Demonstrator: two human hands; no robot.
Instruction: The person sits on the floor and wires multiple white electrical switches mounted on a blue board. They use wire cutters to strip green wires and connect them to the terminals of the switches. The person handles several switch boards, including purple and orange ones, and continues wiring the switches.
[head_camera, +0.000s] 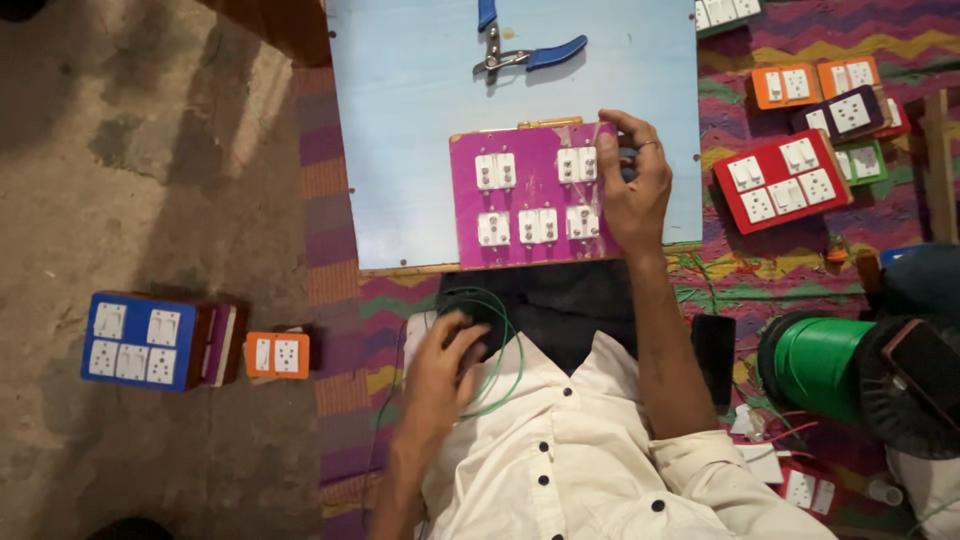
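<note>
While the right hand (634, 190) steadies it, the magenta switchboard (530, 195) lies flat.

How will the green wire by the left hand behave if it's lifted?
The green wire is thin and lies in loose loops, so it will likely be floppy and sag. It looks light for its length. Since the loops overlap under the left hand, it may tangle or spring open rather than hold its shape.

I'm looking at a small floor-level electrical workshop: a pale blue table (420, 120) with pliers (515, 55), coloured switch boards (780, 180) spread on a woven mat (800, 50), and a green wire spool (820, 365) beside me.
</note>
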